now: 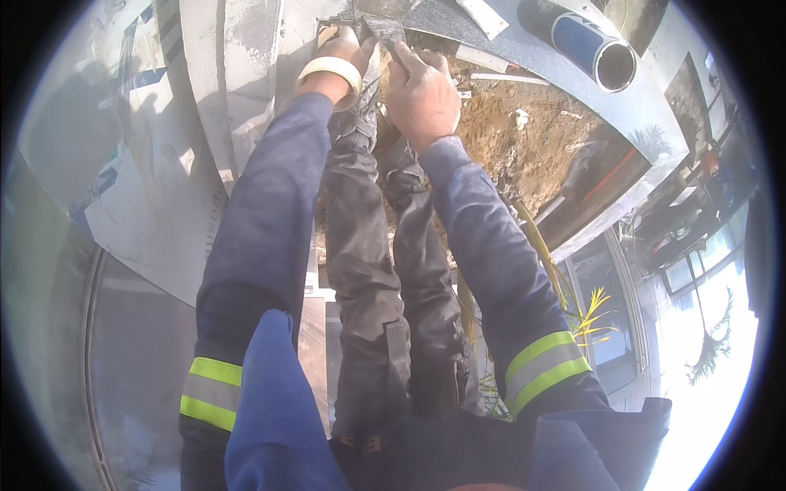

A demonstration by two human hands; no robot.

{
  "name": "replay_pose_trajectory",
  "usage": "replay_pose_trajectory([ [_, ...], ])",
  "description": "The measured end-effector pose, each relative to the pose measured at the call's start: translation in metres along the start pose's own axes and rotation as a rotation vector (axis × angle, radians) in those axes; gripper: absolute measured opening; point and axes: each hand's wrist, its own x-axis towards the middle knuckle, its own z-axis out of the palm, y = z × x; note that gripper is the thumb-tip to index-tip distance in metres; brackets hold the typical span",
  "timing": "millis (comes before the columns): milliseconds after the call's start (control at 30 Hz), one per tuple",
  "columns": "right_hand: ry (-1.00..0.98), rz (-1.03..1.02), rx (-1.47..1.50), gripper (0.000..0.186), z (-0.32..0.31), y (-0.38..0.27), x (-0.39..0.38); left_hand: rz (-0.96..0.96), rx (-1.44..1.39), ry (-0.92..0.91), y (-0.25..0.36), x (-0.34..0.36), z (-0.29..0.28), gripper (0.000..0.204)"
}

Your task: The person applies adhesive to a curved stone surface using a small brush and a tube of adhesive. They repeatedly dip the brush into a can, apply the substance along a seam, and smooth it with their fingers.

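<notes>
Head view. I see both forearms in blue sleeves reaching forward to the top of the frame. The right hand (422, 94) is closed around the handle of a small trowel (385, 31), whose grey blade lies at the edge where the pale panel (246, 74) meets the grey ledge (524, 53). The left hand (348, 51), with a roll of tape (332, 72) worn on its wrist, is pressed against that same edge just beside the blade; I cannot tell whether its fingers are spread or curled, since they are hidden behind the hand.

Risks, as I judge them:
1. The blade works close to the left fingers. A slip along the edge could strike them.
2. The roll of tape sits loose on the wrist and could catch on the panel edge or slide toward the hand.
3. Both arms are extended, so a sudden release of the blade could upset balance.

Surroundings. Below the hands lies a patch of bare brown soil (524, 139) with small debris. A blue-banded pipe (594, 45) rests on the ledge, well apart from the hands. Thin green-yellow plants (585, 315) stand at the lower right. The person's own dark trousers (385, 270) fill the centre. Nothing lies between the hands and the working edge.
</notes>
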Motion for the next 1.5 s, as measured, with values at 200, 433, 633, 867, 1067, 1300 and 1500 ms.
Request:
replay_pose_trajectory([
  [200, 0.279, -0.047, 0.120, 0.033, 0.020, 0.020, 0.011, 0.018, 0.020, 0.024, 0.008, -0.008, -0.003, 0.069],
  [433, 0.314, -0.124, 0.060, 0.035, 0.000, 0.027, 0.041, 0.014, 0.034, 0.058, 0.012, -0.012, 0.008, 0.069],
  [633, 0.185, -0.051, 0.098, 0.036, 0.004, 0.034, 0.009, -0.009, 0.031, 0.034, 0.014, -0.014, -0.006, 0.072],
  [867, 0.049, -0.121, 0.631, 0.045, -0.071, 0.024, -0.034, 0.079, -0.285, 0.152, 0.004, -0.101, -0.028, 0.074],
  [1067, -0.200, 0.262, 1.140, 0.035, -0.217, -0.009, -0.134, 0.243, -0.521, 0.222, 0.018, -0.262, -0.063, 0.070],
  [1300, -0.304, 0.150, 1.514, 0.029, -0.375, -0.129, -0.186, 0.485, -0.675, 0.275, 0.117, -0.396, -0.206, 0.049],
  [1500, -0.511, -0.304, 1.424, 0.032, -0.522, -0.233, -0.245, 0.664, -0.588, 0.702, 0.123, -0.480, -0.361, 0.050],
])
